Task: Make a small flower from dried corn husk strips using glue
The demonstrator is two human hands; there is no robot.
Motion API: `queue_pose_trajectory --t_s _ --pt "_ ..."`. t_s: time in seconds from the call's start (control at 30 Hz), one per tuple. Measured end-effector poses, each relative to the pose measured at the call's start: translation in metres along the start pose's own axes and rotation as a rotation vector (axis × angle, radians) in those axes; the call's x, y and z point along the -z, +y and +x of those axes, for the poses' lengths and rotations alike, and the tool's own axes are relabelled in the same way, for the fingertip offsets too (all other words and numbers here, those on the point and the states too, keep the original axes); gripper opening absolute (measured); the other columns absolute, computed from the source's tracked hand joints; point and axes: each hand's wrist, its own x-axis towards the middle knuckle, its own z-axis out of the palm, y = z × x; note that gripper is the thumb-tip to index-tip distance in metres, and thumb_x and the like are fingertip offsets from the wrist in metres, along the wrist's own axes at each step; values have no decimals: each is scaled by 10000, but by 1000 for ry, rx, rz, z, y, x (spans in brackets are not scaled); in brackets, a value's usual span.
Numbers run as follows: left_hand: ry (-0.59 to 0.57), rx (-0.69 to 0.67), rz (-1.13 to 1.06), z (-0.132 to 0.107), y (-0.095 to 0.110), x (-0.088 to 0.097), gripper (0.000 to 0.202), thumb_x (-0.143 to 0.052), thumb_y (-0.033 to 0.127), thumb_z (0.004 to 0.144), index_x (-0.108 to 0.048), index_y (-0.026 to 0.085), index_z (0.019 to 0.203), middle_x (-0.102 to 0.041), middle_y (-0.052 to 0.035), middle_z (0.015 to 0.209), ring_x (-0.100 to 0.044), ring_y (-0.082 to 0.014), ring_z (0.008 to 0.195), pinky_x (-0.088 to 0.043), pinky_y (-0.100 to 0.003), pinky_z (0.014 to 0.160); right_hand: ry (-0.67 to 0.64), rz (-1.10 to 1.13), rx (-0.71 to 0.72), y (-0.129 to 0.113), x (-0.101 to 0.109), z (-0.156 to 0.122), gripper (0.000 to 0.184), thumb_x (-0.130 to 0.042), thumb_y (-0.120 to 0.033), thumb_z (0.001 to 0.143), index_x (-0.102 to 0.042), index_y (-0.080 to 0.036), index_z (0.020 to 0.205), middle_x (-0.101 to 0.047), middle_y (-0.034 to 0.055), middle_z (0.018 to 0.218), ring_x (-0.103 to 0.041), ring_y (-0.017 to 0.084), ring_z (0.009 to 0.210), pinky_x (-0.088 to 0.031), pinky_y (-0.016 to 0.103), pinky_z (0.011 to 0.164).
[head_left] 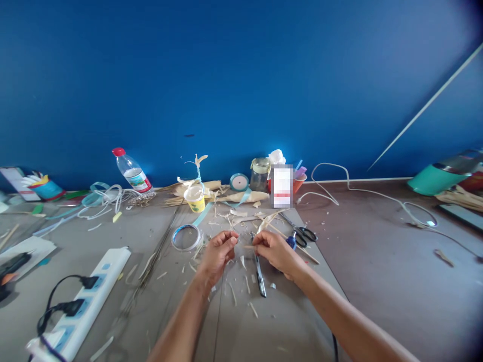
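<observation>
My left hand (pixel 220 254) is closed in a pinch above the table; whatever may be between its fingertips is too small to make out. Just to the right, my right hand (pixel 274 253) pinches a small pale strip of dried husk (pixel 248 247) that points toward the left hand. The two hands are apart. Under the right hand lies a pen (pixel 260 281), its upper part hidden. A larger dried husk piece (pixel 268 221) rests behind that hand, with black-handled scissors (pixel 305 235) and a dark blue object (pixel 291 241) beside it. A roll of tape (pixel 185 237) is left of the left hand.
Husk scraps litter the table (pixel 279 327). Along the blue wall stand a yellow cup (pixel 195 202) with a wrapped stem, a ribbon spool (pixel 239 182), a glass jar (pixel 259 176) and a tilted bottle (pixel 134 173). A power strip (pixel 96 296) with plugged cords lies at left; a white cable (pixel 372 193) at right.
</observation>
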Motion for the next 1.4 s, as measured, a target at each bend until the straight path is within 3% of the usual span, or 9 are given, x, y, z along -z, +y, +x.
queue_pose_trajectory --t_s 0.23,0.7,0.8,0.97,1.1,1.23,1.4 --pt "16 61 190 -1 -3 -4 239 -700 309 622 -612 153 781 -458 59 606 -318 -25 455 -257 -198 477 -36 94 4 -3 -1 0 232 -488 -145 656 -496 -178 885 -492 -78 546 -414 87 489 -307 207 499" --pt "58 38 159 -1 -2 -7 205 -684 231 606 -599 150 775 -545 27 637 -327 -31 451 -244 -189 459 -73 151 80 -6 7 2 268 -497 -153 684 -483 -163 952 -499 -74 578 -458 95 550 -347 223 573" --pt "116 0 100 2 -1 -2 215 -676 257 624 -583 148 783 -543 30 648 -290 -16 414 -208 -183 432 -41 100 86 -6 11 3 244 -485 -155 691 -498 -165 934 -484 -76 562 -456 97 533 -354 222 560" --pt "183 -62 22 4 5 8 233 -659 312 670 -571 150 811 -509 44 654 -268 4 399 -216 -162 432 1 -170 181 -9 6 5 106 -479 -193 743 -581 -176 767 -550 -30 595 -485 112 560 -364 228 560" --pt "170 -92 34 3 8 10 243 -649 346 682 -573 142 790 -489 43 641 -261 4 398 -206 -159 420 13 -335 277 -11 -4 4 184 -442 -155 777 -603 -177 692 -608 15 668 -535 139 635 -392 251 622" --pt "164 -108 46 4 7 10 179 -623 297 692 -564 148 771 -485 48 626 -256 2 393 -204 -161 420 132 -332 388 -5 -6 4 287 -386 -24 718 -620 -172 791 -630 56 820 -562 161 795 -417 274 747" --pt "206 -156 54 4 10 11 149 -609 211 651 -560 161 783 -546 30 715 -275 0 400 -225 -170 426 198 -255 377 -3 0 2 306 -356 -26 707 -605 -177 800 -599 45 804 -554 154 744 -431 271 700"
